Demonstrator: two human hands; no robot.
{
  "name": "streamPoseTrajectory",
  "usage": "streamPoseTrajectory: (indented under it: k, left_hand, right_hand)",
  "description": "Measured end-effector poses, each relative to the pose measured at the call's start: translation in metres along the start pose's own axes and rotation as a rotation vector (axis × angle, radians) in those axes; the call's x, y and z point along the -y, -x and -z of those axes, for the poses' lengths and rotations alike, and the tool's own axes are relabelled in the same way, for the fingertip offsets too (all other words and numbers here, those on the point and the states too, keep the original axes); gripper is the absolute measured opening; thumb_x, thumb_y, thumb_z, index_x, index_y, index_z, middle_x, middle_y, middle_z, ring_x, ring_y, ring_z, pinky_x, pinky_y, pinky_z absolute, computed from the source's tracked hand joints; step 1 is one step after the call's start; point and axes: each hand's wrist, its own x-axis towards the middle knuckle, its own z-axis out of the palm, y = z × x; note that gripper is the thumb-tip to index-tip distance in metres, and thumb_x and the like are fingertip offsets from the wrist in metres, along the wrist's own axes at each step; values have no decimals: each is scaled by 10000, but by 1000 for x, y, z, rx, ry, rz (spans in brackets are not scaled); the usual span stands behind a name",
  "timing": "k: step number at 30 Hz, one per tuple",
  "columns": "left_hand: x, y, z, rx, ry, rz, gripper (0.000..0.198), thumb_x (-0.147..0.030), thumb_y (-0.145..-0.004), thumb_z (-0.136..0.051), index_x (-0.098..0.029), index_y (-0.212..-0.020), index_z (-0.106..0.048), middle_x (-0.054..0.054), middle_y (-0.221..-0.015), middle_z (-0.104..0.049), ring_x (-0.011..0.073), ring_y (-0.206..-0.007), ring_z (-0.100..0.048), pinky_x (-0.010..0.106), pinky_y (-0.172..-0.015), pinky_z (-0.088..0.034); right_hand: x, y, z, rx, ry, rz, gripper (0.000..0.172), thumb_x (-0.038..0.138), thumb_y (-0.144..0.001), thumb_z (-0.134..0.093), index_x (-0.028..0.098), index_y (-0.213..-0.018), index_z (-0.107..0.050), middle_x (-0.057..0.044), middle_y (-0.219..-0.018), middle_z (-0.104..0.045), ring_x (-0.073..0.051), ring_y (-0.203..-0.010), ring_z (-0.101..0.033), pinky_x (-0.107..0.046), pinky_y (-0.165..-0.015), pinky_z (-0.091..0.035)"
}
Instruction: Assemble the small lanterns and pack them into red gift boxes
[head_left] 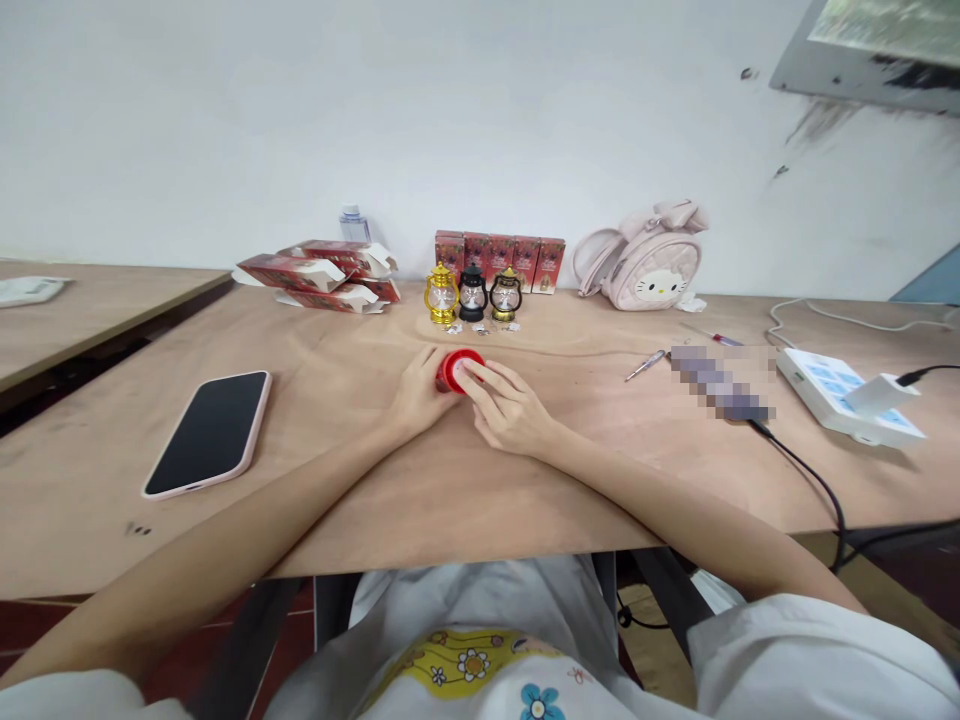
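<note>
While both hands rest on the pale wooden tabletop, the small red round plastic piece sits between them, on the surface at mid-table, just in front of three miniature lanterns.

Grip: left hand curls its fingers round the left side of the piece; right hand pinches its near and right edge with the fingertips. Both grips are closed on it, none spread. How far the thumbs reach underneath I cannot tell.

Handling (judgement): light, stiff, hard-shelled. The smooth gloss suggests it could slip under a loose pinch. It looks thin-walled, so best held round the rim, not squeezed across the middle.

Appearance: bright red, circular outline, a paler patch showing at its top. Most of it is covered by fingers, so finer detail is not readable.

Surroundings: a gold lantern, a black lantern and a dark lantern with gold trim stand upright in a row. Behind them is a line of red cardboard boxes against the wall. A black smartphone in a pink case lies well to the left. A slim metal screwdriver lies to the right.
</note>
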Motion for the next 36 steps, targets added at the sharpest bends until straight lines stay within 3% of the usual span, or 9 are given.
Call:
streamPoseTrajectory:
  k: [6,9,11,14,17,20,26,31,36]
  left_hand:
    - [1,-1,-3,-80,14,-34,350,-312,-798,-694,-172,-1095,-572,57,-1046,-622,221,-971,-605,358,-855,-513]
    - [0,-1,-4,-64,22,-42,363,-345,-793,-699,-179,-1094,-581,57,-1061,-630,221,-993,-610,350,-872,-509]
    - [0,-1,-3,-65,12,-24,353,-347,-793,-694,-173,-1080,-587,66,-1056,-634,227,-999,-614,353,-872,-510]
    - [2,-1,-3,-84,8,3,352,-339,-779,-701,-170,-1067,-590,73,-1046,-642,234,-989,-624,362,-857,-516]
    - [5,-2,-4,-95,22,7,358,-323,-763,-716,-169,-1061,-592,75,-1041,-652,241,-988,-631,380,-850,-525]
    - [5,-2,-5,-112,29,8,360,-314,-749,-731,-173,-1051,-595,72,-1032,-660,240,-981,-636,388,-840,-534]
    - [4,-2,-4,-88,32,15,362,-298,-752,-731,-171,-1062,-593,80,-1051,-663,240,-1002,-635,390,-859,-534]
    - [2,-2,-3,-71,32,0,346,-312,-758,-729,-174,-1045,-594,68,-1025,-659,238,-973,-633,394,-840,-533]
    - [-1,-1,-2,-29,16,-27,335,-296,-781,-715,-170,-1066,-590,69,-1053,-645,231,-995,-622,362,-849,-520]
  right_hand:
    - [-1,-1,3,97,-125,-199,620,147,-889,-393,105,-1492,-254,-147,-1452,-471,-241,-1403,-375,-481,-1151,-331]
    - [-9,0,7,16,-150,-375,565,172,-884,-419,110,-1439,-329,-164,-1459,-451,-263,-1383,-388,-481,-1108,-365]
    - [-21,4,11,-1,-167,-479,489,161,-865,-436,112,-1351,-430,-174,-1371,-531,-282,-1307,-463,-483,-1059,-401]
    - [-44,13,17,162,-254,-556,342,162,-831,-482,162,-1163,-563,-132,-1131,-661,-295,-1132,-568,-495,-984,-440]
    - [-65,22,23,392,-447,-486,298,227,-819,-565,189,-1114,-579,-99,-1143,-652,-280,-1110,-574,-487,-986,-436]
    - [-79,25,26,518,-589,-432,391,341,-793,-667,183,-1140,-581,-107,-1168,-622,-261,-1088,-576,-442,-953,-451]
    - [-87,25,24,750,-764,-566,420,398,-707,-763,170,-1036,-638,-7,-795,-624,-125,-666,-555,-250,-632,-437]
    - [-80,17,27,707,-837,-734,281,339,-663,-785,160,-853,-682,21,-650,-615,-103,-590,-535,-231,-587,-410]
    - [-66,6,33,497,-990,-850,210,340,-680,-764,163,-761,-686,-16,-707,-686,-110,-614,-585,-246,-602,-453]
